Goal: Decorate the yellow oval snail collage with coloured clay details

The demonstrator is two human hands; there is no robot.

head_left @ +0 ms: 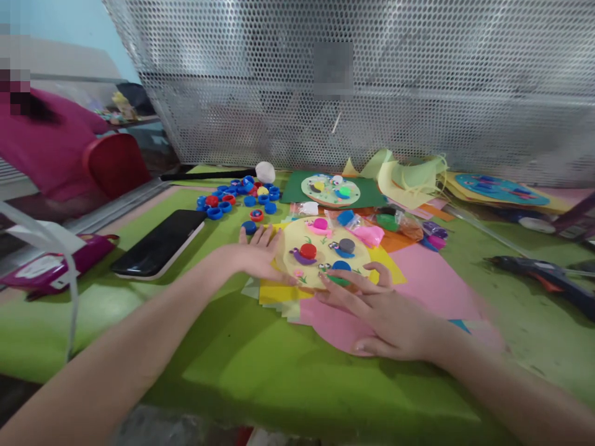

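A round cream paper disc (320, 248) lies on stacked yellow and pink paper. It carries several snail figures with bottle-cap shells: a red cap (307, 251), a grey cap (346, 246), a pink cap (320, 224) and a blue cap (341, 266). My left hand (260, 251) rests at the disc's left edge, fingers spread, fingertips beside a loose dark-blue cap (249, 228). Over the disc's lower right, my right hand (376, 303) has its fingers apart, with fingertips at the blue-capped snail. Nothing shows held in either hand.
Loose bottle caps (237, 195) are heaped behind my left hand, near a black phone (160, 244). Bags of coloured clay (402, 223) lie behind the disc. A hot glue gun (548, 279) is at right. A perforated metal panel (348, 80) stands behind; a person (51, 136) is at left.
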